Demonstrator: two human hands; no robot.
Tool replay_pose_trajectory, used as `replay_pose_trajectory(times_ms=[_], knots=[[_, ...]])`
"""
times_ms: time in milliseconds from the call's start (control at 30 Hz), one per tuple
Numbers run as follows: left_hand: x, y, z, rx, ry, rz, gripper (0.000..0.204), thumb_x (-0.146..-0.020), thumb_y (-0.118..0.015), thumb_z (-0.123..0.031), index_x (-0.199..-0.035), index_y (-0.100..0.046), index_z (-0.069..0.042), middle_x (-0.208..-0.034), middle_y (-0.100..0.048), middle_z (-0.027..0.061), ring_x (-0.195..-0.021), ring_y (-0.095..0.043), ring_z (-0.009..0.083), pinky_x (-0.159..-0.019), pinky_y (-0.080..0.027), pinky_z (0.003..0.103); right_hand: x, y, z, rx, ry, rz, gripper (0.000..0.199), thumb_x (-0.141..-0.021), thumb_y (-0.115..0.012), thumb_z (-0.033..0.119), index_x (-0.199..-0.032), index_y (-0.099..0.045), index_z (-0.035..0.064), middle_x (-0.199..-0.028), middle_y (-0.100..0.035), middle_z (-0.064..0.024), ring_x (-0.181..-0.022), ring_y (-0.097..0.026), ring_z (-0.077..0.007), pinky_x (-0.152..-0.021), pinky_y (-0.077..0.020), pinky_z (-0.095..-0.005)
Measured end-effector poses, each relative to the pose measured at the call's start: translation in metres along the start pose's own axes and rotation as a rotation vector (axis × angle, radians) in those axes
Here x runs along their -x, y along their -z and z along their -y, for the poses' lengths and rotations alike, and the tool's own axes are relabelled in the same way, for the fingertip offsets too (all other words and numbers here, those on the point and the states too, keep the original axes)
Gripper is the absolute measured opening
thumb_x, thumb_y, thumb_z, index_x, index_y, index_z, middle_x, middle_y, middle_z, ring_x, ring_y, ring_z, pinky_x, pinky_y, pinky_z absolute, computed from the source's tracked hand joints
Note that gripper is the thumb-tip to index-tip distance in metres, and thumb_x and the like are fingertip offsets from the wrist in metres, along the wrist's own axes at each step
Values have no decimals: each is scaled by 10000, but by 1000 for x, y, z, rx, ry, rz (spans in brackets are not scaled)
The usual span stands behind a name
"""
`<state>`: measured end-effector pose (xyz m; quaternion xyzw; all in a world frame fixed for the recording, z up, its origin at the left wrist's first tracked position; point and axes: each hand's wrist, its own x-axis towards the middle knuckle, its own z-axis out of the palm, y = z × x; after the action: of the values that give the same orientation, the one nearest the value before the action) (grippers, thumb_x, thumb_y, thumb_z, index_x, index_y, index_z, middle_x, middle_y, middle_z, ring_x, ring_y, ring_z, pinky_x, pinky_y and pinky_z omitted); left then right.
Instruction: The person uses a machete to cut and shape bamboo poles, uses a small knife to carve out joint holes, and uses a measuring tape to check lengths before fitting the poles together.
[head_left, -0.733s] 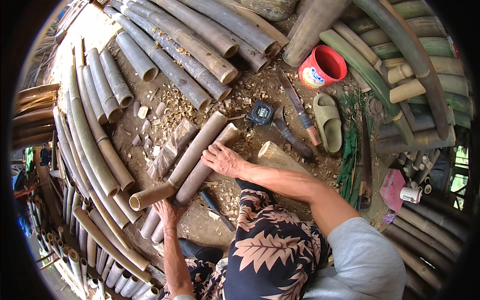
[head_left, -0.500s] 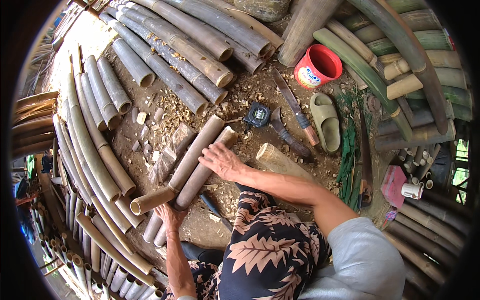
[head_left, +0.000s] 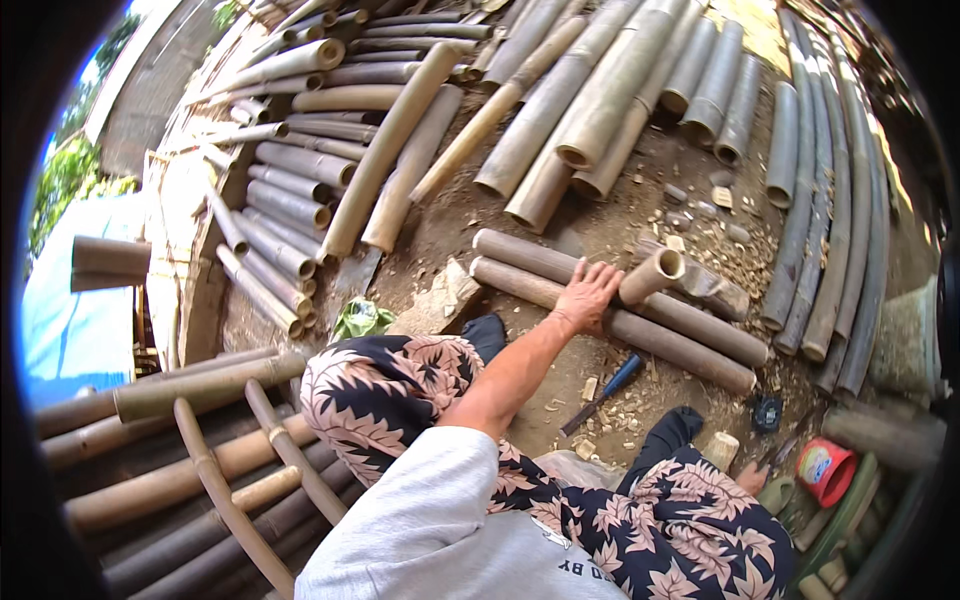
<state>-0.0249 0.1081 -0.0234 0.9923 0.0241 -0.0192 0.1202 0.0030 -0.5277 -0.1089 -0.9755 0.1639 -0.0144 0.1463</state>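
Two grey-brown bamboo poles [head_left: 690,350] lie side by side on the ground in front of me. A short bamboo tube [head_left: 655,275] crosses them, its pale open end tilted up. My left hand [head_left: 588,297] rests on the poles just left of this tube, fingers stretched and apart. Far to the right, past my knee, only part of my right hand [head_left: 749,479] shows, by a long dark-bladed knife [head_left: 785,455]; its fingers are too hidden to judge a grip. A chisel-like tool with a blue handle [head_left: 622,375] lies below the poles.
A wood block [head_left: 705,285] sits behind the tube. The tape measure [head_left: 766,413] and red bucket [head_left: 826,471] are at the right. A flat stone [head_left: 440,298] lies to the left. Long bamboo poles [head_left: 610,90] cover the far ground; more are stacked at left.
My view has swung left. My left hand has gone from under the tube's end to the top of the poles. My right hand has left the poles and reached right, to the knife.
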Motion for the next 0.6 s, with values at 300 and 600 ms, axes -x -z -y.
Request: replay_pose_trajectory(times_ms=[300, 600], knots=[[17, -7, 4, 0, 61, 0, 992, -590, -803, -242, -1456, -349, -75, -1427, -426, 112, -1395, -348, 294, -1197, -164, 554, -7, 91, 127, -1211, -468, 344, 441, -816, -671, 140, -1232, -600, 15, -912, -661, -72, -684, -567, -155, -637, -484, -296], [-5, 12, -17, 32, 32, 79, 1093, -442, -839, -267, -1394, -352, -43, -1397, -417, 125, -1401, -325, 313, -1192, -129, 569, 1, 47, 236, -804, -273, 255, 551, -856, -586, 75, -1378, -440, -22, -786, -659, -124, -565, -626, -178, -514, -514, -342]])
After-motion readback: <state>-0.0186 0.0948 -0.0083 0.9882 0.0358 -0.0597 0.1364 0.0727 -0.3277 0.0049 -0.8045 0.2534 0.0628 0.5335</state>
